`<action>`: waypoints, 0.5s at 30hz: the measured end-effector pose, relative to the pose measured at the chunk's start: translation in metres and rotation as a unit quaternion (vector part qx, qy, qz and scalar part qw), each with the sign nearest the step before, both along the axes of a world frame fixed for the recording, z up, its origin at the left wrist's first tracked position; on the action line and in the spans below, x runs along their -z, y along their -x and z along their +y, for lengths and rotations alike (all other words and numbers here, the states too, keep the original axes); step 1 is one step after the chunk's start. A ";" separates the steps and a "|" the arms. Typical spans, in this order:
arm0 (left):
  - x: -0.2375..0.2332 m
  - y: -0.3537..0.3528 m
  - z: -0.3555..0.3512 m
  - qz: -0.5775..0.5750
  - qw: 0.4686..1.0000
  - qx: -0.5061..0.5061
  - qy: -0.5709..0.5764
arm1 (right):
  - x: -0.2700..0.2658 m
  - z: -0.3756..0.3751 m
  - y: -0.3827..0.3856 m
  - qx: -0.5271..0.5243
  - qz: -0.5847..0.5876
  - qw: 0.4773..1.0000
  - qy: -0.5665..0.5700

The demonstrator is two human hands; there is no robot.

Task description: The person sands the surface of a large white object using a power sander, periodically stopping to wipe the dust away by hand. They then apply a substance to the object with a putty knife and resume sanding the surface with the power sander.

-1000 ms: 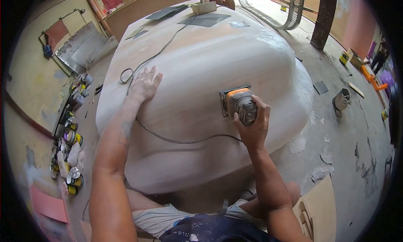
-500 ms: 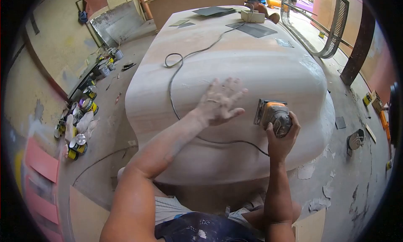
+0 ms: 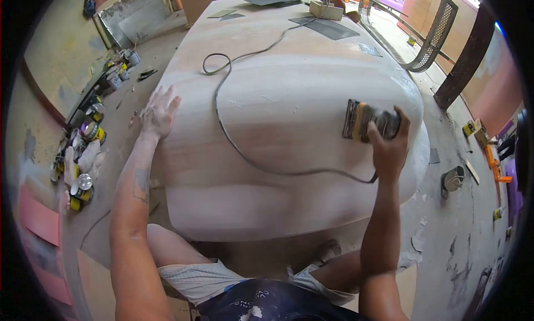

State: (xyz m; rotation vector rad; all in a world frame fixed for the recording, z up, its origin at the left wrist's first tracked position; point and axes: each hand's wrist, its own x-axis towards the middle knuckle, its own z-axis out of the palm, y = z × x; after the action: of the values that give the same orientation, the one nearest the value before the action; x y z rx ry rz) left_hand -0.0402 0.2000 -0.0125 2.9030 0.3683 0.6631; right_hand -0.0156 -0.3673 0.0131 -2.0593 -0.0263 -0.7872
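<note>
A large, smooth white body panel [image 3: 250, 210] with faint pinkish patches fills the middle of the view. At its left edge my left hand [image 3: 158, 114] rests with fingers spread. My right hand [image 3: 391, 146] grips a black and orange electric sander [image 3: 374, 122] by its rounded body. The sander is tilted, and its flat pad faces left over the right part of the panel. From it a grey cord [image 3: 261, 166] runs across the surface, loops at upper left and continues to the far end. Thin white flakes dot the panel's middle.
Dark sandpaper sheets [image 3: 328, 28] and a pale block [image 3: 326, 10] lie at the panel's far end. Paint cans [image 3: 92, 132] line the left wall. Beyond the right edge stand a mesh metal frame [image 3: 434, 48], a dark post [image 3: 464, 59] and a can [image 3: 453, 179].
My left hand has swung left from above the panel's middle to its left edge. The sander has moved slightly right and away from me and tilted, still in my right hand.
</note>
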 end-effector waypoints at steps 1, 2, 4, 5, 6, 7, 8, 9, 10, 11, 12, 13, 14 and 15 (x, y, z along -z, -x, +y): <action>-0.003 0.001 -0.006 0.010 1.000 -0.013 -0.012 | -0.016 -0.003 -0.012 -0.015 0.027 0.999 0.013; -0.005 0.002 -0.010 0.019 0.999 -0.026 -0.025 | -0.033 -0.007 -0.027 -0.015 0.046 0.996 0.069; -0.008 0.003 -0.012 0.022 0.999 -0.027 -0.018 | -0.068 -0.003 -0.060 -0.017 0.099 0.984 0.148; -0.007 0.002 -0.012 0.022 0.999 -0.028 -0.016 | -0.084 0.002 -0.076 -0.022 0.134 0.975 0.177; -0.006 0.002 -0.011 0.016 1.000 -0.023 -0.014 | -0.101 0.006 -0.092 -0.029 0.168 0.964 0.206; -0.005 0.002 -0.008 0.010 1.000 -0.017 -0.013 | -0.111 0.015 -0.105 -0.025 0.188 0.954 0.233; -0.003 0.001 -0.007 0.007 1.000 -0.013 -0.013 | -0.120 0.022 -0.117 -0.021 0.209 0.942 0.260; -0.003 0.002 -0.008 0.002 1.000 -0.012 -0.010 | -0.126 0.028 -0.132 -0.031 0.220 0.935 0.275; -0.006 0.004 -0.012 -0.001 1.000 -0.012 -0.008 | -0.128 0.035 -0.146 -0.042 0.231 0.928 0.290; -0.008 0.006 -0.015 -0.004 1.000 -0.013 -0.006 | -0.129 0.040 -0.156 -0.054 0.242 0.920 0.305; -0.011 0.007 -0.018 -0.006 1.000 -0.010 -0.003 | -0.132 0.049 -0.160 -0.062 0.244 0.917 0.309; -0.014 0.008 -0.021 -0.008 1.000 -0.009 0.000 | -0.133 0.060 -0.164 -0.072 0.247 0.914 0.314; -0.014 0.009 -0.021 -0.010 1.000 -0.007 0.002 | -0.131 0.072 -0.166 -0.082 0.251 0.910 0.319; -0.012 0.009 -0.019 -0.015 1.000 -0.003 0.003 | -0.127 0.083 -0.165 -0.103 0.215 0.920 0.312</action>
State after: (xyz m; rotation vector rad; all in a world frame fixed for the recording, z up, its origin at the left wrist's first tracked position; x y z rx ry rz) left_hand -0.0493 0.1806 -0.0005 2.8843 0.3762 0.7046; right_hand 0.1496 -0.2844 0.1405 -2.7385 -0.2748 -0.1807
